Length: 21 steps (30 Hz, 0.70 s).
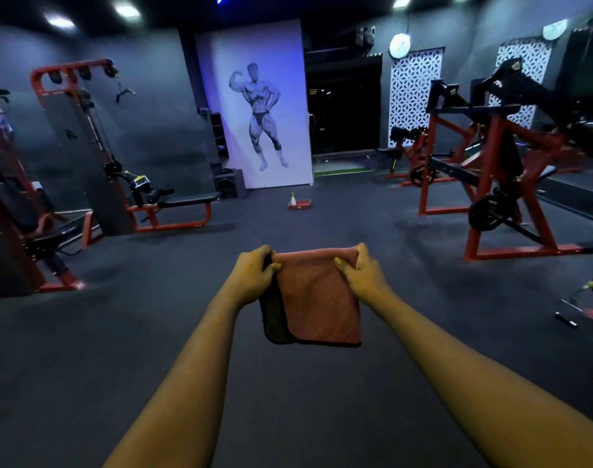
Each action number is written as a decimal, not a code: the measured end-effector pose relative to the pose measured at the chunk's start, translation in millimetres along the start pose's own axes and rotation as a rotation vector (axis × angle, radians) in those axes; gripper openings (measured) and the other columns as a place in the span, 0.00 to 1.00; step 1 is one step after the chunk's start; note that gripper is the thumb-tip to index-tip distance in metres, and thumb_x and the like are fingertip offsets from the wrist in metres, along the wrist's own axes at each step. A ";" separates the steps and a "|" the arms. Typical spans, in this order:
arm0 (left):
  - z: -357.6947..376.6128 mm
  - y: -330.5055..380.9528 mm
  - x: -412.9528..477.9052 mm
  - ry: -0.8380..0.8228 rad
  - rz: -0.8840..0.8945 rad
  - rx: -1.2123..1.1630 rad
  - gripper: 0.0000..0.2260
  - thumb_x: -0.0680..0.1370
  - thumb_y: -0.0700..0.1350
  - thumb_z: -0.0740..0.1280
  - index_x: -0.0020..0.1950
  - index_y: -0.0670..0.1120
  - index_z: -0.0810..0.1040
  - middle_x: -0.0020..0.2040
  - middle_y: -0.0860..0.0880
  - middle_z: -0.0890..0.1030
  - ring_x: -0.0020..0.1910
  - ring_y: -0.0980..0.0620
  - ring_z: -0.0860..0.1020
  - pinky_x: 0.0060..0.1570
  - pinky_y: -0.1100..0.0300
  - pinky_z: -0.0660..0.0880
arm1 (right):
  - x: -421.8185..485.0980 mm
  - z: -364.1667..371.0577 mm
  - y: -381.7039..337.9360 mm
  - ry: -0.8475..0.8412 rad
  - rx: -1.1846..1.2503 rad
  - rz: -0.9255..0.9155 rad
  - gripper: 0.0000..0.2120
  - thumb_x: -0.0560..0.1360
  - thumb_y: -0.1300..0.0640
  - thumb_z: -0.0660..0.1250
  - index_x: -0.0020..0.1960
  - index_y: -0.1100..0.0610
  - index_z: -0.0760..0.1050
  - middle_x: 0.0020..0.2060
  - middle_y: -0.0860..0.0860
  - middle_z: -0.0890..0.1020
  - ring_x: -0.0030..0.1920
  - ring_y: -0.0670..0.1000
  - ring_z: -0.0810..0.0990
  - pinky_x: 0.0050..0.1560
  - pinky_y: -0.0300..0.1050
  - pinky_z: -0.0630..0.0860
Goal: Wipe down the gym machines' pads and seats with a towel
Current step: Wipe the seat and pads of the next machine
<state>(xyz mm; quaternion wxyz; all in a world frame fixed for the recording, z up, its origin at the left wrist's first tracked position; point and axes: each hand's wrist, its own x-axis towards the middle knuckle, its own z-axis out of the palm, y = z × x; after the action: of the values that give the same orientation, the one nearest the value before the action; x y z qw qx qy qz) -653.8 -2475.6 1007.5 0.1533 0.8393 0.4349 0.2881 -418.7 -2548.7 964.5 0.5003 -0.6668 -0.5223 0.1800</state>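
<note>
- Both bare forearms reach forward from the lower edge and draw in toward the middle, held out above the dark floor (119, 332).
- The left grip (254, 270) is closed on the upper left corner of the towel (318, 298) — fingers curled over the top edge, thumb pressed on the near face.
- The right grip (359, 270) pinches the upper right corner the same way, thumb on the near side, knuckles up.
- The towel hangs folded between the two, in the air and touching no machine. Its near face is reddish-pink, with a darker layer showing along the left edge.
- To the left stands a red-framed cable machine (82, 140) with a black seat pad (187, 199) low in front of it.
- To the right stands a red and black plate-loaded machine (491, 157), well apart from the towel.
- Farther back on the floor sits a red tray (303, 205) with a bottle (292, 198) — near a wall poster (258, 106) of a bodybuilder.
</note>
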 end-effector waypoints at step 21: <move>79.7 -212.4 469.1 0.022 -0.054 -0.019 0.04 0.82 0.42 0.66 0.47 0.45 0.75 0.39 0.51 0.77 0.37 0.57 0.75 0.30 0.70 0.68 | 507.3 152.2 91.4 -0.022 0.042 -0.032 0.12 0.82 0.50 0.67 0.54 0.56 0.67 0.46 0.50 0.76 0.43 0.44 0.75 0.36 0.35 0.70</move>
<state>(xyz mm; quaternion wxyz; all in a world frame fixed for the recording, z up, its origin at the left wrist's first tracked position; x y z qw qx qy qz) -527.1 -1970.2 1001.2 0.1642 0.8225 0.4561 0.2974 -289.8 -2027.0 963.5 0.5111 -0.6456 -0.5346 0.1903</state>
